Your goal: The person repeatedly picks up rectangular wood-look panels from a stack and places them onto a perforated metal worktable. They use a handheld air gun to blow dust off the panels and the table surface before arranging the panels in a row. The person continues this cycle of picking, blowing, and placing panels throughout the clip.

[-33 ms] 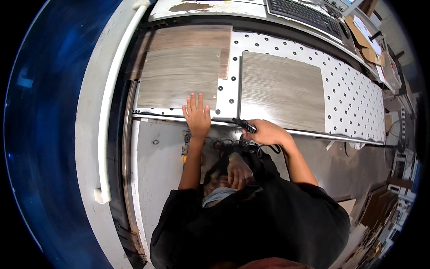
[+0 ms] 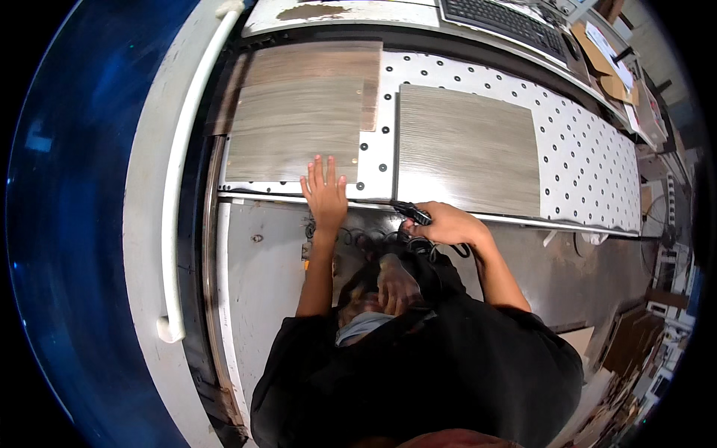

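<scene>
My left hand (image 2: 326, 205) lies flat with its fingers stretched over the front edge of a grey-brown wood-grain board (image 2: 291, 127). This board rests partly over a browner board (image 2: 321, 61) behind it. My right hand (image 2: 449, 224) is wrapped round a black hand tool (image 2: 412, 213), whose exact kind I cannot make out. The tool's tip points left, at the table's front edge. A black coiled cord (image 2: 426, 245) hangs below that hand. Just beyond my right hand lies a second grey-brown board (image 2: 467, 149), apart from the left one.
The white table top (image 2: 590, 164) is dotted with black round studs. A white rail (image 2: 181, 164) on a grey machine frame runs along the left, beside a dark blue surface (image 2: 75, 187). A keyboard (image 2: 500, 26) and cardboard (image 2: 605, 67) sit on the far shelf.
The picture has shifted slightly to the left. The black tool has tilted a little in my right hand; my left hand and the boards keep their places.
</scene>
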`<state>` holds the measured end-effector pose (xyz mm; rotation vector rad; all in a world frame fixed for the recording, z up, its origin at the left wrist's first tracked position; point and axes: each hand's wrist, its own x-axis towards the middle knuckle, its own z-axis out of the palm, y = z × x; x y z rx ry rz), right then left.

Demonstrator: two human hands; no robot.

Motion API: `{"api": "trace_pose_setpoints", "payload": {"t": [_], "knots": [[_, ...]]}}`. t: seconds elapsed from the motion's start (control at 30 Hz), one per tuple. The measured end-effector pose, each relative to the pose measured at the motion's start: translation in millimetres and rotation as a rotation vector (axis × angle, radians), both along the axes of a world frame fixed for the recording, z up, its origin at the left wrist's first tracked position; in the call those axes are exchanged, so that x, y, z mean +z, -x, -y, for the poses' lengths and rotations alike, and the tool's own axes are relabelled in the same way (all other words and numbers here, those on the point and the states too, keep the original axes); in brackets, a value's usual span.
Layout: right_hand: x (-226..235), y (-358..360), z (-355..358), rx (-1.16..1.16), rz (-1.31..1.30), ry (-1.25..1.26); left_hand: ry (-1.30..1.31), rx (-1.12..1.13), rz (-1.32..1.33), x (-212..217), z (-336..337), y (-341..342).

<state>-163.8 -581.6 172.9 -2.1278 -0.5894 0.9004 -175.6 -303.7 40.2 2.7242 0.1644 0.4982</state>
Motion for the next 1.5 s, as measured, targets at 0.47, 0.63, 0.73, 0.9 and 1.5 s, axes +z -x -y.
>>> {"api": "trace_pose_setpoints", "payload": {"t": [0.47,0.63,0.73,0.9,1.5], "knots": [[58,60,162,-0.874,-0.205,-0.103,0.045,0.013,0.066,-13,-4,3],[26,34,35,-0.373,0.026,0.018,0.53,-0.143,-0.017,43,7,21],[32,23,-47,-0.347,0.131,0.118,1.027,-0.388,-0.25,69,24,58],[7,30,-124,0.048,0.356,-0.034,1.415,-0.101,0.009,79,46,82],[26,-51,-38,-0.411,0.467,-0.201,1.417,0.334,-0.046,97,-205,-26]]}}
